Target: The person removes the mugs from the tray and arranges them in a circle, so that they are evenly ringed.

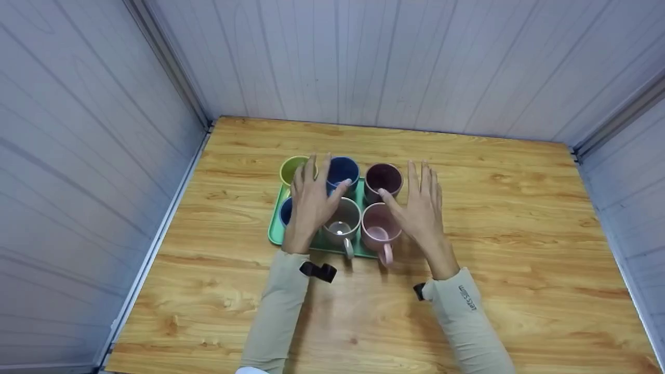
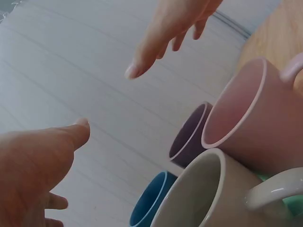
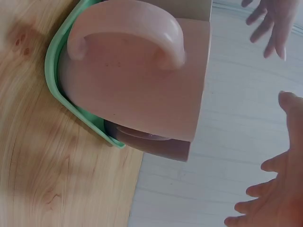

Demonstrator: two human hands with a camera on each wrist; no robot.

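Several mugs stand upright in two rows on a green tray [image 1: 275, 228]. The back row has a yellow-green mug [image 1: 292, 169], a blue mug [image 1: 344, 169] and a dark purple mug [image 1: 383, 179]. In front are another blue mug [image 1: 284, 212], a grey-white mug [image 1: 340, 221] and a pink mug [image 1: 379, 228]. My left hand [image 1: 313, 202] hovers over the left mugs with fingers spread, partly hiding them. To the right, my right hand [image 1: 422, 213] is held above the pink mug's side, fingers extended. Both wrist views show the hands above the rims, holding nothing.
The wood-grain table [image 1: 519, 234] carries the tray near its middle. Pale panel walls [image 1: 337, 62] enclose the back and both sides. Handles of the grey-white and pink mugs point toward the front, past the tray's edge.
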